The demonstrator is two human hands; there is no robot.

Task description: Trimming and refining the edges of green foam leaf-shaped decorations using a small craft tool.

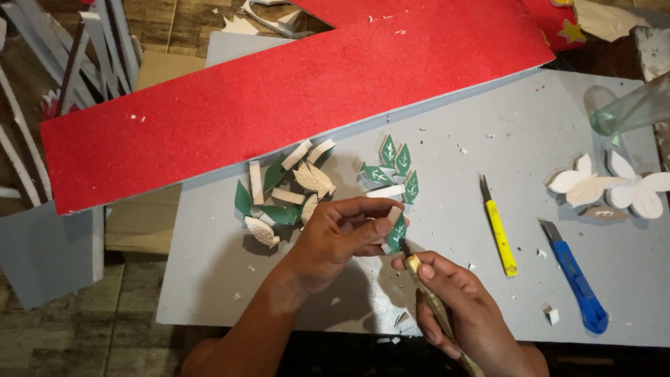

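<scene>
My left hand (340, 239) pinches a small green foam leaf (398, 234) between thumb and fingers, just above the grey board (447, 279). My right hand (460, 311) grips a craft knife with a tan handle (427, 297), its short blade tip touching the lower edge of the leaf. A pile of cut leaves, some green side up and some white side up (286, 192), lies just beyond my left hand. A smaller cluster of green leaves (391, 167) lies to the right of that pile.
A long red glittery foam strip (279, 98) lies across the board's far side. A yellow cutter (499, 230) and a blue cutter (576, 276) lie to the right. White butterfly shapes (607, 185) and a clear glass bottle (631, 108) sit at far right. Foam scraps dot the board.
</scene>
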